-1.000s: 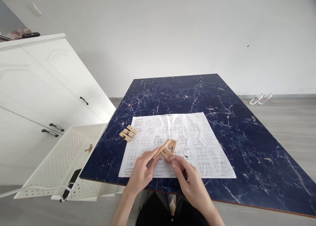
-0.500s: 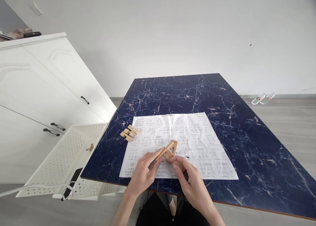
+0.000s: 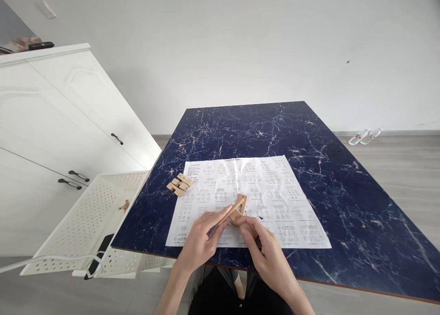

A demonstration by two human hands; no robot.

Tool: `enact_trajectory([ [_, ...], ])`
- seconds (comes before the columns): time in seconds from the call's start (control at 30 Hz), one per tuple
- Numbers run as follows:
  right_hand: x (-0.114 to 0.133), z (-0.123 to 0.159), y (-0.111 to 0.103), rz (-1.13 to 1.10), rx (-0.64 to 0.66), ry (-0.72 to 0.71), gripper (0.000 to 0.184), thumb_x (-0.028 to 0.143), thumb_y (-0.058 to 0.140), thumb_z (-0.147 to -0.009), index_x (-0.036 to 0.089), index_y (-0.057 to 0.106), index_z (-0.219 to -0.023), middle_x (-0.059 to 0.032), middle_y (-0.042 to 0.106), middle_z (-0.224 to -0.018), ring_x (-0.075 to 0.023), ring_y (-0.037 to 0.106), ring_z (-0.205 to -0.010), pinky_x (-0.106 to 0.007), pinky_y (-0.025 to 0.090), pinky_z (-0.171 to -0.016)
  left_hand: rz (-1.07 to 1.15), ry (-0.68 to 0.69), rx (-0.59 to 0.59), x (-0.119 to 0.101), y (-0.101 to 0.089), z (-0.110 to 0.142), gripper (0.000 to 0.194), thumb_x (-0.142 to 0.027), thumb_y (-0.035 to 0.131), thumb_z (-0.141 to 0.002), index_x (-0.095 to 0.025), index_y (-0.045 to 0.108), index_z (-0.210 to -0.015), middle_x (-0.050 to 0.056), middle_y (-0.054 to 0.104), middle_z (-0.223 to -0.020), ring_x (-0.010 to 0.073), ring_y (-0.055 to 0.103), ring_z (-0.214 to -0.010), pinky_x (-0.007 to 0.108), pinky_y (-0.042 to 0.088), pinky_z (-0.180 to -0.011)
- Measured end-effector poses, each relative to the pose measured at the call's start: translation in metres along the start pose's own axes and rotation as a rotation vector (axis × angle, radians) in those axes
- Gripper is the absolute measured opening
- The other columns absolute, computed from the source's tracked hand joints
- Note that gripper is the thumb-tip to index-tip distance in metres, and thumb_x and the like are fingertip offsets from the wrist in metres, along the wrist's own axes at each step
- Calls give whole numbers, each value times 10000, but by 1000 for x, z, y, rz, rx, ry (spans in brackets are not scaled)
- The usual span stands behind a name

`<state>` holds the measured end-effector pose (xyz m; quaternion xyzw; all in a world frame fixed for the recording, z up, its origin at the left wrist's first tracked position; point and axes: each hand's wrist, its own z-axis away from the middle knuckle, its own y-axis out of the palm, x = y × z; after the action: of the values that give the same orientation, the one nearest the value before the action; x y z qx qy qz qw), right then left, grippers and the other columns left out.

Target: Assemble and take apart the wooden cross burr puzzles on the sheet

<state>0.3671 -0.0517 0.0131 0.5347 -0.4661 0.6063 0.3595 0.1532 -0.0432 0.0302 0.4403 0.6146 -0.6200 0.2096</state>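
Just above a printed sheet (image 3: 206,205) of small diagrams, my two hands hold light wooden puzzle pieces that cross each other. My left hand (image 3: 202,232) pinches a slim wooden bar (image 3: 235,206) slanting up to the right. Between thumb and fingers, my right hand (image 3: 259,241) grips a notched wooden piece (image 3: 242,200) that lies under and behind the bar. Fingers cover the lower ends of both, so how they join is hidden. By the sheet's upper left corner lie several fitted wooden pieces (image 3: 179,185) with marks on them.
The sheet rests on a dark blue marbled table (image 3: 247,131). To the left, a white perforated basket (image 3: 82,214) holds a small wooden piece (image 3: 123,206) and a black object (image 3: 99,255). A white cabinet (image 3: 62,108) stands behind it. Two clear bottles (image 3: 365,136) are on the floor at right.
The bar in my left hand has turned slightly and slid a little over the notched piece. Both hands stay in nearly the same place.
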Motion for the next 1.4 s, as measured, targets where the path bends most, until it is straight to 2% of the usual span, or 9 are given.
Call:
enact_trajectory([
  [0.13,1,-1,1,-12,4,-21,296,461,425,-1148,265,595,-1291,-31,655,-873,-227,639,-768,-331,531,-697,-8,58,30,-2,1,-2,494,-287,556,-1119,-345,525,-1609,62,778,-1352,247,749,-1115,397,616,-1010],
  [0.27,1,0,2,-3,-10,-25,260,442,422,-1150,254,568,-1253,-19,653,-851,-210,638,-731,-324,556,-713,6,94,73,-5,1,-2,501,-260,568,-1112,-345,534,-1605,65,785,-1343,266,735,-1155,440,581,-1070],
  [0.47,-5,1,6,-53,-97,-40,186,419,486,-1125,252,477,-1208,-94,715,-1120,-233,711,-982,-361,595,-878,40,129,122,-6,2,-2,525,-228,586,-1100,-366,528,-1604,66,796,-1315,247,754,-1076,462,569,-1062],
  [0.53,-8,2,8,-65,-141,-20,211,435,516,-1112,254,432,-1183,-93,724,-1090,-234,721,-953,-363,601,-854,51,145,127,-5,3,-2,527,-221,588,-1099,-357,528,-1605,74,802,-1301,246,764,-1046,471,567,-1056],
  [0.63,-9,2,9,-79,-175,26,299,480,572,-1083,262,389,-1173,-76,731,-1041,-240,733,-921,-359,604,-816,65,155,114,-3,4,-2,499,-229,601,-1098,-348,564,-1581,79,786,-1348,258,768,-1112,471,560,-1077],
  [0.8,-2,1,5,-208,-78,23,263,489,544,-1102,285,379,-1123,-28,688,-1009,-220,716,-925,-332,585,-812,98,68,21,-3,3,0,379,-283,657,-1073,-333,707,-1446,63,808,-1301,269,773,-1122,432,617,-1015],
  [1.0,-5,1,5,-219,-100,75,321,505,600,-1075,289,365,-1037,49,565,-815,-169,609,-696,-286,533,-655,185,48,-30,-6,2,1,298,-334,703,-1046,-306,791,-1330,74,831,-1237,271,789,-1083,400,660,-927],
  [1.2,-7,0,7,-330,-49,117,395,517,598,-1078,301,294,-946,78,632,-640,-173,609,-546,-293,498,-589,164,80,-28,-5,4,0,298,-296,733,-1023,-310,801,-1313,68,832,-1232,283,799,-1095,423,651,-968],
  [1.4,-4,0,6,-363,-64,143,431,556,657,-1039,297,327,-940,62,672,-651,-181,644,-538,-301,519,-574,125,54,2,-6,3,1,349,-230,719,-1016,-299,776,-1353,63,826,-1252,255,785,-1051,403,640,-951],
])
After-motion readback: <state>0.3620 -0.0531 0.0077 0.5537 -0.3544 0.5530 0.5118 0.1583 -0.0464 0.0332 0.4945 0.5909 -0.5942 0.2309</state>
